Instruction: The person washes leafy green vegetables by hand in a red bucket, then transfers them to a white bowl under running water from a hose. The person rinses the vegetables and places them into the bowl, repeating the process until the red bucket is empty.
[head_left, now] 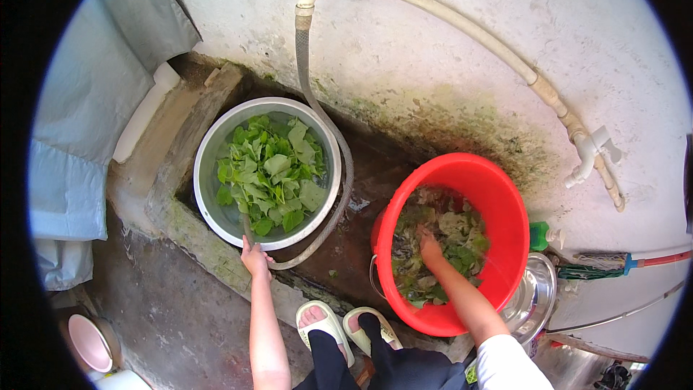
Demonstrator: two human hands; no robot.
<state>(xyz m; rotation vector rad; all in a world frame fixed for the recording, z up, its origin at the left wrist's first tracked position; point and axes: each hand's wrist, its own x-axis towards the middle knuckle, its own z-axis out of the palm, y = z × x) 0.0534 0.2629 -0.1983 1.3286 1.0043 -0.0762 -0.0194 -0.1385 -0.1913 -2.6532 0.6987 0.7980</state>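
At the near rim of a round metal basin (pixel 205 198), my left hand (pixel 256 256) is closed on a grey braided hose (pixel 346 180). The hose's end points into the basin, over a heap of green leaves (pixel 271 166). To the right stands a red bucket (pixel 502 224) with water and more leaves (pixel 451 227) in it. My right hand (pixel 429 247) reaches down into this bucket among the wet leaves. Its fingers are partly under the water, so their grip does not show.
A low concrete ledge (pixel 216 260) edges the trough under both vessels. Pipes with a white tap (pixel 593 153) run along the stained wall. Beside the bucket are a shiny metal bowl (pixel 533 296), a green bottle (pixel 539 236) and a mop (pixel 595 265). A pink basin (pixel 90 343) sits lower left.
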